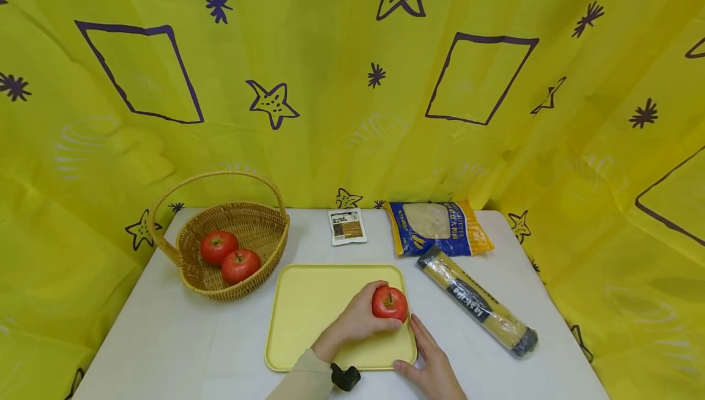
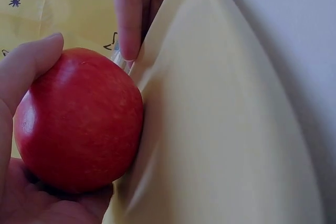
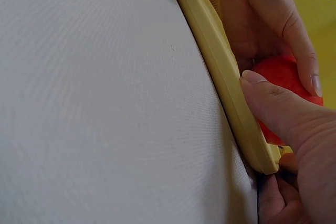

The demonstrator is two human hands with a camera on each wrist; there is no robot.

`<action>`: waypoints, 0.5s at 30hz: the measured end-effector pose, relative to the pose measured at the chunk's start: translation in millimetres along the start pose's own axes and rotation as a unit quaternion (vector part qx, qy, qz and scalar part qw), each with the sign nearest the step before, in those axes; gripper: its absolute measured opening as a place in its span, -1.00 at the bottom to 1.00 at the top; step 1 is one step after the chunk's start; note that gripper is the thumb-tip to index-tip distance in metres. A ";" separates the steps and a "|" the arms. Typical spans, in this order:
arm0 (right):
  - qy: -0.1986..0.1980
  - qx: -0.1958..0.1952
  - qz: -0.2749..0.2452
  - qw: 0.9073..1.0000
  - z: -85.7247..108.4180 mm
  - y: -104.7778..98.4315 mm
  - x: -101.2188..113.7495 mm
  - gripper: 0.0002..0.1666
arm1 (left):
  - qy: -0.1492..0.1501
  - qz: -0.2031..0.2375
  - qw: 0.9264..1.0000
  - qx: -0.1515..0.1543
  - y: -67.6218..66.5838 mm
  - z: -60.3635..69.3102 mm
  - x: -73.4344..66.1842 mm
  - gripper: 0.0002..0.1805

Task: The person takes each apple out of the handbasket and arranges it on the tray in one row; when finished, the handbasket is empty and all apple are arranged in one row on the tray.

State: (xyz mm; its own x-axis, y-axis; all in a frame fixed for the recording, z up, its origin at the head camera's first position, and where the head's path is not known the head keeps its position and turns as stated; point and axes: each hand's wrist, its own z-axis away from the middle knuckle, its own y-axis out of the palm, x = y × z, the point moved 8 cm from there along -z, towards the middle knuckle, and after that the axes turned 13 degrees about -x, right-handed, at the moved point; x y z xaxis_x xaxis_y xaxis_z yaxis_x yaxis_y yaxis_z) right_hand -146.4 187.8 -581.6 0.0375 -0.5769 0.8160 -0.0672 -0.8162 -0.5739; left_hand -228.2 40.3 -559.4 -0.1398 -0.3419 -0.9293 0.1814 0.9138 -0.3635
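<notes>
My left hand (image 1: 366, 314) grips a red apple (image 1: 390, 303) with thumb and fingers around its sides, at the right part of a pale yellow tray (image 1: 308, 308). In the left wrist view the apple (image 2: 79, 121) is close to the tray's surface; whether it rests there cannot be told. My right hand (image 1: 432, 363) holds the tray's near right corner, thumb at the front edge and fingers along the right side. The right wrist view shows its thumb by the tray's rim (image 3: 226, 82) and part of its fingers hidden.
A wicker basket (image 1: 248, 219) with two red apples (image 1: 241, 266) stands at the left. Behind the tray lies a small white packet (image 1: 348, 227). A blue and yellow pasta bag (image 1: 435, 229) and a long spaghetti pack (image 1: 476, 302) lie to the right. A yellow curtain (image 1: 330, 51) closes the back.
</notes>
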 end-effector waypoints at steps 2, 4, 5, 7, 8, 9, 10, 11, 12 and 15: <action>-0.003 -0.001 0.001 1.000 0.0 0.0 -0.5 0.14 | 0.000 -0.003 1.000 0.000 0.2 0.2 0.7 -0.05; -0.006 -0.003 0.003 1.000 0.2 -0.1 -0.9 0.14 | 0.000 -0.005 1.000 0.001 0.4 0.4 1.1 -0.05; -0.008 -0.004 0.004 1.000 0.3 -0.2 -1.0 0.14 | -0.001 -0.007 1.000 0.001 0.5 0.4 1.1 -0.05; -0.011 -0.007 0.005 1.000 0.8 -0.5 -0.9 0.14 | -0.001 -0.011 1.000 0.002 0.8 0.3 1.2 -0.04; -0.013 -0.008 0.006 1.000 1.0 -0.7 -0.6 0.14 | -0.002 -0.014 1.000 0.003 1.0 0.2 1.3 -0.04; -0.015 -0.009 0.006 1.000 1.3 -0.7 -0.4 0.13 | -0.002 -0.017 1.000 0.004 1.2 0.0 1.4 -0.03; -0.017 -0.010 0.007 1.000 1.6 -0.8 -0.1 0.13 | -0.001 -0.018 1.000 0.004 1.4 -0.3 1.3 -0.03; -0.019 -0.011 0.007 1.000 1.8 -1.0 0.4 0.13 | -0.001 -0.020 1.000 0.005 1.6 -0.6 1.3 -0.02; -0.021 -0.012 0.007 1.000 1.9 -1.1 0.9 0.13 | -0.001 -0.021 1.000 0.005 1.7 -0.9 1.2 -0.01; -0.022 -0.013 0.005 1.000 1.9 -1.8 1.8 0.12 | -0.002 -0.020 1.000 0.008 1.8 -1.4 0.7 0.01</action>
State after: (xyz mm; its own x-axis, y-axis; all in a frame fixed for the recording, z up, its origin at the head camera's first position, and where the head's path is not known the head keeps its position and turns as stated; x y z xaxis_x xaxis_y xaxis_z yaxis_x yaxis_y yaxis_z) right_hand -144.2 188.2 -579.2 0.0801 -0.5871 0.8055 -0.0946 -0.8090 -0.5802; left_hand -229.3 42.0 -560.7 -0.1430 -0.3794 -0.9141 0.1911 0.8956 -0.4017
